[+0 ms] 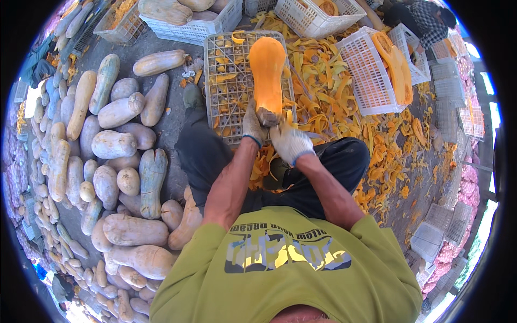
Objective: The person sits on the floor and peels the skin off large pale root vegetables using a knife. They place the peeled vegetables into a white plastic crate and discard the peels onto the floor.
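Observation:
A large orange squash (266,76), its skin peeled off nearly all over, lies lengthwise over an upturned plastic crate (228,91). A brownish, unpeeled patch (267,117) remains at the end nearest me. My left hand (253,123), in a dirty knitted glove, grips the squash beside that end. My right hand (291,143), in a whiter knitted glove, is curled close to the same end. Its fingertips are blurred, and whatever may be in them cannot be made out. Bits of orange peel lie on the crate's grid.
Unpeeled squashes (117,145) cover the floor at left. Peel strips (319,97) pile up right of the crate. A tilted white crate (369,72) holds peeled squash pieces (394,68). More crates (194,28) stand ahead. Another person (428,20) is at the far right.

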